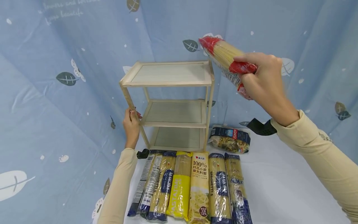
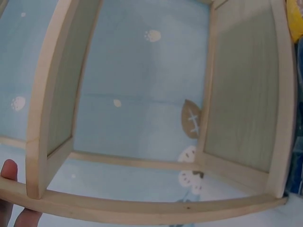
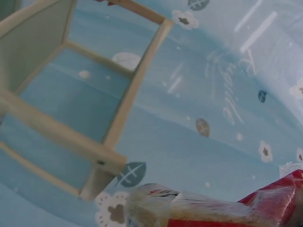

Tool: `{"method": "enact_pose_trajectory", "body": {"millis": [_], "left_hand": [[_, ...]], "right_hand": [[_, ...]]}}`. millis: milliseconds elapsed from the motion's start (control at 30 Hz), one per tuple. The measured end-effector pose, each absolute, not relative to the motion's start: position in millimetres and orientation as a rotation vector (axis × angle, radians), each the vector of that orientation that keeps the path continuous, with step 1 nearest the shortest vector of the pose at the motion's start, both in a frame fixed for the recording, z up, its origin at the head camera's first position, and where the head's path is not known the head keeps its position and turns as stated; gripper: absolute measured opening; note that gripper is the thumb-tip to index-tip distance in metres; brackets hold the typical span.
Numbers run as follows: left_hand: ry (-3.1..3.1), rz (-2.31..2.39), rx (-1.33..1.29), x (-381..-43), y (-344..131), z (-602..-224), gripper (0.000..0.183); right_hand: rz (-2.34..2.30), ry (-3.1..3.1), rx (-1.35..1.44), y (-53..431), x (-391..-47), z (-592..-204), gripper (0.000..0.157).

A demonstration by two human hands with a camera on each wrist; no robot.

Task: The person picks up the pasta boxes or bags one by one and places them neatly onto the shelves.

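Observation:
My right hand [image 1: 264,73] grips a red-and-clear packet of spaghetti [image 1: 225,54], held tilted in the air above and right of a wooden shelf rack [image 1: 167,84]. In the right wrist view, part of the spaghetti packet [image 3: 203,210] shows along the bottom edge, near a corner of the rack [image 3: 102,158]. My left hand [image 1: 131,124] holds the rack's front left post, between the top and middle shelves. Fingertips [image 2: 9,170] of that hand show by the post in the left wrist view; the rest of the hand is out of that frame.
Several long pasta packets lie side by side before the rack, among them a yellow one [image 1: 180,186] and a cream one [image 1: 199,189]. An Agnesi pasta bag [image 1: 230,138] lies right of the rack on the white surface [image 1: 279,183]. A blue patterned curtain [image 1: 84,93] hangs behind.

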State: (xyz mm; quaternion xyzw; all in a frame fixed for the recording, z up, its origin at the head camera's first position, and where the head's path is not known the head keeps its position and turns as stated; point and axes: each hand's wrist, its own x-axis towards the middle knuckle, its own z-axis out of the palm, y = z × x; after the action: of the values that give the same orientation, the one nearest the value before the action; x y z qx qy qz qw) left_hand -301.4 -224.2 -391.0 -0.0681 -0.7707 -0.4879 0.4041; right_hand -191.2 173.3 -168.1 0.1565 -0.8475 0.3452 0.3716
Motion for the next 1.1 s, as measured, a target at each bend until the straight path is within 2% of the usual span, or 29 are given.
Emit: {"method": "enact_pose_trajectory", "body": {"millis": [200, 533, 600, 767, 1100], "left_hand": [[-1.913, -1.246, -0.181, -298.8, -219.9, -389.1, 0.030], [-1.926, -1.269, -0.185, -300.8, -217.7, -392.9, 0.033], [-1.922, -1.273, -0.185, -300.3, -216.8, -394.3, 0.032], [-1.905, -1.292, -0.197, -298.0, -214.9, -395.4, 0.031], [-1.898, -1.272, -0.167, -294.8, -220.8, -391.8, 0.029]], "right_hand": [[0.868, -2.280, 0.351, 149.9, -213.2, -150.7, 0.061], [0.747, -2.452, 0.257, 114.8, -246.9, -143.4, 0.058], [0.685, -2.488, 0.257, 108.5, -251.1, -141.9, 0.052], [0.521, -2.583, 0.246, 90.9, -255.6, -142.3, 0.015], [0.189, -2.660, 0.338, 59.2, -249.7, -158.8, 0.005]]}}
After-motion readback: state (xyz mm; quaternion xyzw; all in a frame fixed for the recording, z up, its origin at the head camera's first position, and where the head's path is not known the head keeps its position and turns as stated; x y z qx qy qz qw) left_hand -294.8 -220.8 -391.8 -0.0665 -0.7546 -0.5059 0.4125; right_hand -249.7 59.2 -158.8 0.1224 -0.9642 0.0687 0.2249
